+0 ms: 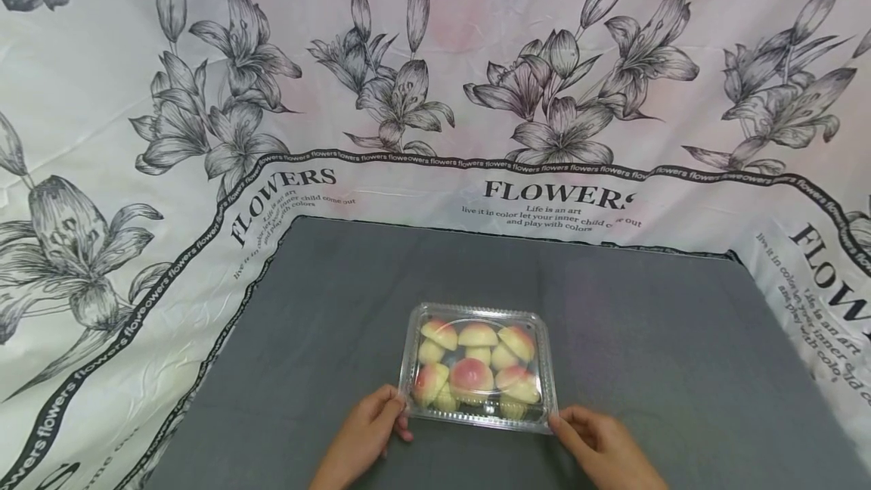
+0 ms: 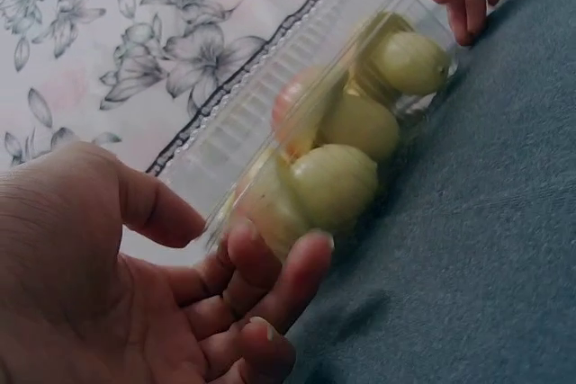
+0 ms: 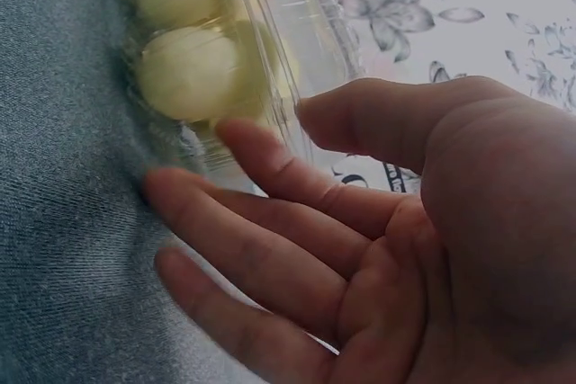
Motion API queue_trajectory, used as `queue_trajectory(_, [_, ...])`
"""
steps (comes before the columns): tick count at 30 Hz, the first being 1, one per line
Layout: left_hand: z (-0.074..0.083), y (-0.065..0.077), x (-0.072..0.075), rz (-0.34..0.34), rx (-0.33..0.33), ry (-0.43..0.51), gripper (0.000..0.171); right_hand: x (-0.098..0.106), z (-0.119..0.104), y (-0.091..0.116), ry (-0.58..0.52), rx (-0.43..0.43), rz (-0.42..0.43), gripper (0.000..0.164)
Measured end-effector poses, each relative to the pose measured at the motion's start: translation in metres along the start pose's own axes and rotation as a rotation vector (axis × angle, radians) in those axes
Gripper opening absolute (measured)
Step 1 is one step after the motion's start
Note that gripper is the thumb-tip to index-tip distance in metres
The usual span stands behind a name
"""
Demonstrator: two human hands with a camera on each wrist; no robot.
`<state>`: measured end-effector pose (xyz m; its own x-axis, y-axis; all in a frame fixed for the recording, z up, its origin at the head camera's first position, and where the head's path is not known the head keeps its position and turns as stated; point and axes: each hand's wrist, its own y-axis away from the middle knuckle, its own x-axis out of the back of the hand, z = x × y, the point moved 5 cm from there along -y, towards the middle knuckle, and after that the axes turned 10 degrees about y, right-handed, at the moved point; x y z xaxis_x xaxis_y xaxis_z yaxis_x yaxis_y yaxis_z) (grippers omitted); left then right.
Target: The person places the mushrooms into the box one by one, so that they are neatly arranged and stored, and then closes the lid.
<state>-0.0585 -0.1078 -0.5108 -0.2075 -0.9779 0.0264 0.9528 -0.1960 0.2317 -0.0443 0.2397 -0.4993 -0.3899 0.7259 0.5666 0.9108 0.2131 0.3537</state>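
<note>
In the head view a clear plastic clamshell box [image 1: 481, 418] with a ridged rim sits near the front middle of the grey surface. Several mushroom-shaped pieces [image 1: 472, 376], pale yellow-green with pinkish-red caps, fill it in two rows under the lid. My left hand [image 1: 364, 433] pinches the box's near left corner, thumb on the rim and fingers beneath. At the near right corner, my right hand [image 1: 599, 441] grips the rim between thumb and forefinger. Both wrist views show the rounded pale undersides [image 2: 335, 177] through the box wall, with the other fingers [image 3: 243, 249] loosely spread.
The grey tabletop [image 1: 327, 308] stretches around the box on all sides. White cloth [image 1: 408, 187] printed with grey lilies and "FLOWERS" lettering rises behind it and along both sides, with a black-edged border near the table's far edge.
</note>
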Motion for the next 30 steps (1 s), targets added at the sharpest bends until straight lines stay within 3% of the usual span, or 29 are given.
queue_trajectory(4, [-0.004,0.0,-0.003,-0.05,0.016,0.032,0.027,-0.004,0.002,-0.001,-0.12,0.046,-0.077,0.038])
queue_trajectory(11, [-0.006,-0.001,-0.009,-0.063,0.011,0.038,0.027,-0.015,0.003,-0.006,-0.319,0.179,-0.159,0.038])
queue_trajectory(22, [-0.005,-0.001,-0.015,-0.036,0.024,0.032,0.031,-0.019,0.003,-0.012,-0.4,0.374,-0.257,0.035])
queue_trajectory(30, [-0.005,-0.002,-0.016,-0.038,0.012,0.003,0.034,-0.019,0.002,-0.013,-0.442,0.437,-0.297,0.031])
